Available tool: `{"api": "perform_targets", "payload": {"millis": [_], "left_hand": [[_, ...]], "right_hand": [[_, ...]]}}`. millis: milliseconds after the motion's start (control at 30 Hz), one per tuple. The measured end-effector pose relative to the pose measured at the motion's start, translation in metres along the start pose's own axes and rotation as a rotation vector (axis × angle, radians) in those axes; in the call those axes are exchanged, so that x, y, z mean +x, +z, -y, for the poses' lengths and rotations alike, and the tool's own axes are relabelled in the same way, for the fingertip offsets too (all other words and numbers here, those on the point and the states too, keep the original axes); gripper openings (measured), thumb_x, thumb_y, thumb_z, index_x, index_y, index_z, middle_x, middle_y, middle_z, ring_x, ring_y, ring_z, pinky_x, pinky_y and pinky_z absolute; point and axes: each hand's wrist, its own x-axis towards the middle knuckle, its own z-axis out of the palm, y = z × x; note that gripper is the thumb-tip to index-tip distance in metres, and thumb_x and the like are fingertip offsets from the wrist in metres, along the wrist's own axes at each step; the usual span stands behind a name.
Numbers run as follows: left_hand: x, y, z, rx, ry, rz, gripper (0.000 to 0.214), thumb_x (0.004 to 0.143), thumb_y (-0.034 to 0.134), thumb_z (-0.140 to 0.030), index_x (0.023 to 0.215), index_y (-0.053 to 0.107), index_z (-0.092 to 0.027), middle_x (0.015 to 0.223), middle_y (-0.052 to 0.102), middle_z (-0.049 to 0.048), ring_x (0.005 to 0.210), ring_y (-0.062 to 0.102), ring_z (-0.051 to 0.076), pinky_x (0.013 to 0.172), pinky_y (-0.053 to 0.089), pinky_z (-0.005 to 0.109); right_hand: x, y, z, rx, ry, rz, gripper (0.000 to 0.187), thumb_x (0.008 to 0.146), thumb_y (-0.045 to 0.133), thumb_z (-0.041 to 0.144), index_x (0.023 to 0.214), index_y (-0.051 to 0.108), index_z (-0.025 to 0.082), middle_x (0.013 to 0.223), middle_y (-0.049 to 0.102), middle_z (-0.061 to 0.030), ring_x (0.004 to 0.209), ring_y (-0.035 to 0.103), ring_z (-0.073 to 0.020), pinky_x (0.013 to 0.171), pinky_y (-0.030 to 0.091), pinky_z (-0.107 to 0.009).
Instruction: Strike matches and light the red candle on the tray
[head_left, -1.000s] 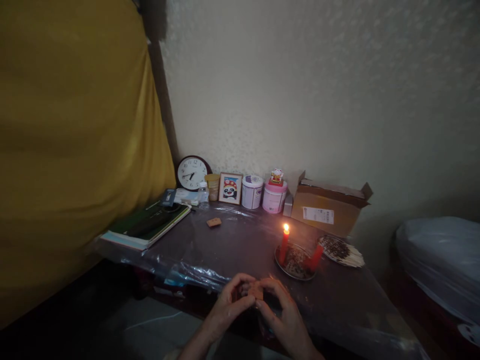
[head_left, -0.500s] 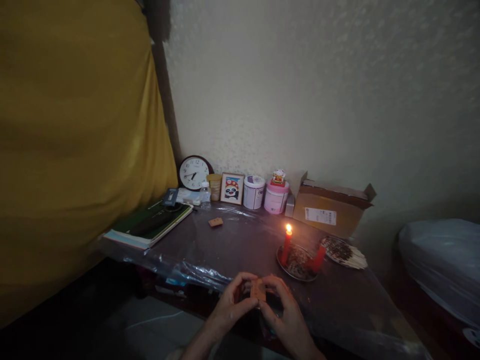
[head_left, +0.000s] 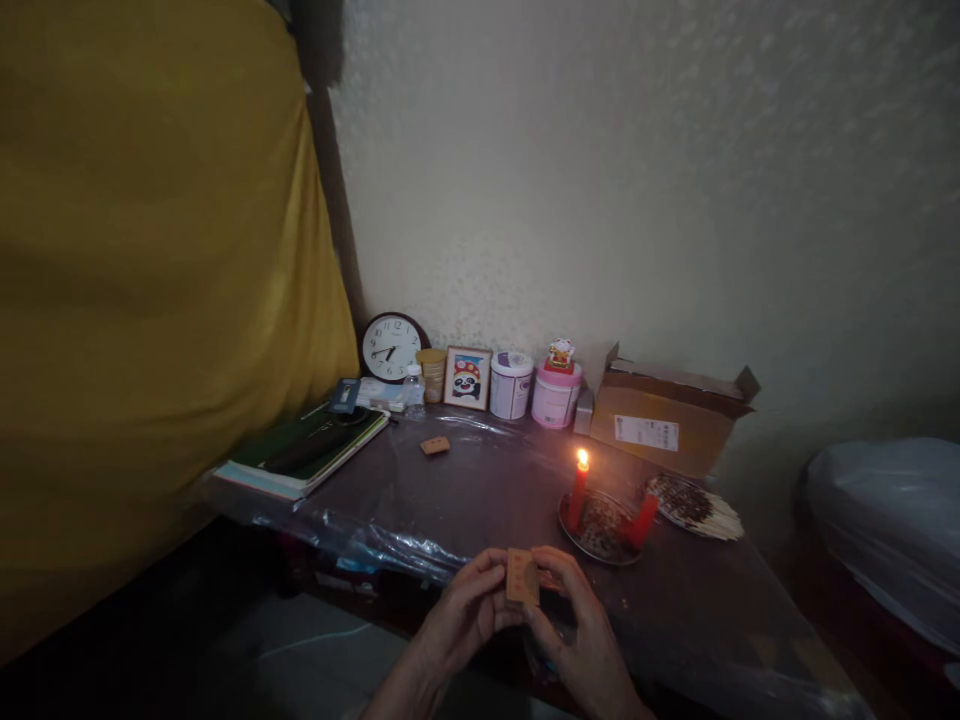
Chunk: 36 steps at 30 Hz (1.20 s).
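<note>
A small tan cardboard box (head_left: 520, 577), matchbox-like with reddish marks on its face, is held upright in front of me over the table's near edge. My right hand (head_left: 576, 618) grips its right side between thumb and fingers. From the left, my left hand (head_left: 471, 610) curls around it, fingertips at its left and lower edges. A similar tan piece (head_left: 435, 446) lies flat on the table. Beyond my right hand, a lit red candle (head_left: 578, 498) stands on a metal plate (head_left: 600, 555) beside a shorter, tilted red candle (head_left: 643, 522).
A second plate (head_left: 694, 508) holds many thin pale sticks with dark ends. Behind it sits an open carton (head_left: 667, 400). Along the wall stand a clock (head_left: 391, 346), a panda picture (head_left: 468, 378) and two tins (head_left: 556, 398). A green book (head_left: 307, 450) lies at left.
The box has turned to show more of its face and risen slightly. My left thumb has drawn back from its lower edge. The view has shifted a little.
</note>
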Motion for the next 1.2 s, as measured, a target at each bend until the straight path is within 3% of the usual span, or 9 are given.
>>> {"api": "perform_targets", "payload": {"millis": [667,867,1200], "left_hand": [[0.001,0.007,0.003,-0.060,-0.028,0.068,0.018,0.085,0.046,-0.015,0.096,0.060,-0.014,0.092,0.063,0.0093,0.077,0.059,0.015,0.067,0.046,0.027],[0.004,0.001,0.007,-0.048,-0.011,0.083,0.016,0.082,0.053,-0.018,0.095,0.061,-0.013,0.090,0.063,0.0098,0.078,0.058,0.015,0.062,0.044,0.023],[0.007,-0.006,0.011,-0.075,0.011,0.070,0.013,0.076,0.062,-0.019,0.087,0.063,-0.014,0.082,0.062,0.0059,0.075,0.056,0.015,0.070,0.042,0.025]], "right_hand": [[-0.003,-0.004,0.008,0.084,-0.025,0.092,0.033,0.084,0.053,0.026,0.116,0.046,0.027,0.116,0.054,-0.0046,0.109,0.052,-0.0196,0.092,0.045,-0.031],[-0.006,-0.001,0.004,0.040,-0.076,0.069,0.035,0.082,0.055,0.025,0.117,0.047,0.026,0.119,0.054,-0.0061,0.113,0.051,-0.0205,0.095,0.045,-0.032],[-0.009,0.006,0.000,-0.022,-0.088,0.051,0.041,0.081,0.056,0.024,0.120,0.045,0.024,0.122,0.053,-0.0082,0.116,0.050,-0.0222,0.097,0.045,-0.034]]}}
